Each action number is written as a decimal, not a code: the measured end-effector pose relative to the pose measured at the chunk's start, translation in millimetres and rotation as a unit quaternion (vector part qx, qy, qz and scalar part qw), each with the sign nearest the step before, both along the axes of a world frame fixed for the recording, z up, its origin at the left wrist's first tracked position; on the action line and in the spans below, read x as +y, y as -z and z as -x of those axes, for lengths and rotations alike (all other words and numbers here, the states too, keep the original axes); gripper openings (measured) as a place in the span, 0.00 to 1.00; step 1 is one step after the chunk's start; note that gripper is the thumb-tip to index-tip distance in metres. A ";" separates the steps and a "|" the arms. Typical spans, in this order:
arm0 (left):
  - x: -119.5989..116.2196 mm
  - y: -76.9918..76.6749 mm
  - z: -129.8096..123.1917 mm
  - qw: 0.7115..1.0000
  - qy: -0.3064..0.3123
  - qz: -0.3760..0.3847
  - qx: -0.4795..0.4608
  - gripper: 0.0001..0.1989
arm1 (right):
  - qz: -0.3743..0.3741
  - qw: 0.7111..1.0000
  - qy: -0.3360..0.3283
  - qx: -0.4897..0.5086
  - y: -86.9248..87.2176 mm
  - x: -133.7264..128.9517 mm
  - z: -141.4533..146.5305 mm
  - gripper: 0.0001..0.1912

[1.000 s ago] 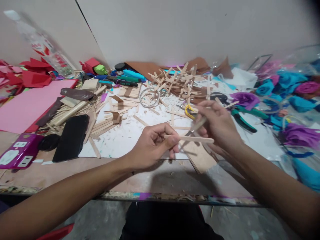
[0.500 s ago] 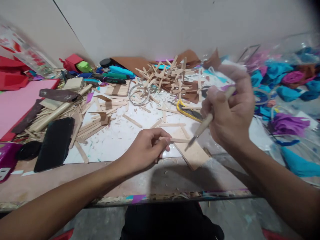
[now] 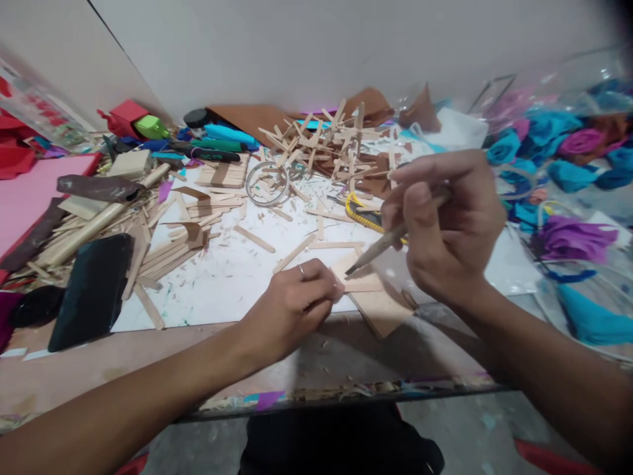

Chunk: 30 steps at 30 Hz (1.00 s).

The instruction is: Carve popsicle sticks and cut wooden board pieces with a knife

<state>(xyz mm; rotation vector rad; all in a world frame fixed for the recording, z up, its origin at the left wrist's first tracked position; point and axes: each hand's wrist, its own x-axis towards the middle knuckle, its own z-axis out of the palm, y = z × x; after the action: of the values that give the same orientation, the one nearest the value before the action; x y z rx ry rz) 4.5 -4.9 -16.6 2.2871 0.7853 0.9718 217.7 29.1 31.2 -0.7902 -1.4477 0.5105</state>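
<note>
My left hand (image 3: 301,300) is closed on the left end of a flat wooden stick (image 3: 363,284), which lies across a thin wooden board (image 3: 388,313) at the table's front. Above and to the right, my right hand (image 3: 448,227) grips a slim craft knife (image 3: 378,252) with a light handle. Its dark tip points down and left, close above the stick near my left fingertips; whether it touches cannot be made out. Behind my left hand, loose sticks (image 3: 294,254) lie on the white sheet (image 3: 222,284).
A black phone (image 3: 91,290) and piled sticks (image 3: 173,254) are on the left. Farther back stand a tangled stick structure (image 3: 326,142), a tape ring (image 3: 268,183) and a yellow cutter (image 3: 363,214). Blue and purple paper flowers (image 3: 576,241) fill the right side.
The knife tip has moved left along the stick, toward my left hand. My left fingers have curled over the stick's end, and the view has shifted slightly.
</note>
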 end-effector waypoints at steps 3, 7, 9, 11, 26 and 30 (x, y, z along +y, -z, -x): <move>-0.8 0.8 -1.2 1.000 -0.010 0.004 -0.001 0.08 | -0.001 0.996 -0.073 0.043 0.1 -4.1 5.9 0.05; -0.9 0.3 -2.0 1.000 -0.005 0.005 -0.004 0.09 | 0.073 0.970 -0.185 0.140 -3.1 -10.6 13.2 0.03; -0.7 0.7 -1.6 1.000 0.005 0.014 0.006 0.09 | 0.095 0.962 -0.198 0.164 -4.6 -14.7 15.4 0.03; -0.9 1.7 -1.5 1.000 0.003 0.015 0.015 0.09 | 0.095 0.957 -0.206 0.181 -5.5 -17.8 17.7 0.05; -7.5 4.3 -16.2 0.992 -0.059 -0.070 0.087 0.14 | 0.069 0.949 -0.225 0.210 -6.9 -26.5 36.7 0.24; -7.4 4.2 -16.3 0.992 -0.062 -0.082 0.075 0.13 | 0.056 0.952 -0.226 0.200 -5.1 -26.1 39.7 0.24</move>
<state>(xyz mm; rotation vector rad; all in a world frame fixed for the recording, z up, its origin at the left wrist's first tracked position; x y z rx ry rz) 20.8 -12.3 -20.9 2.5018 0.9513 0.9576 178.0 3.0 36.4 -0.4013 -1.2201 1.0470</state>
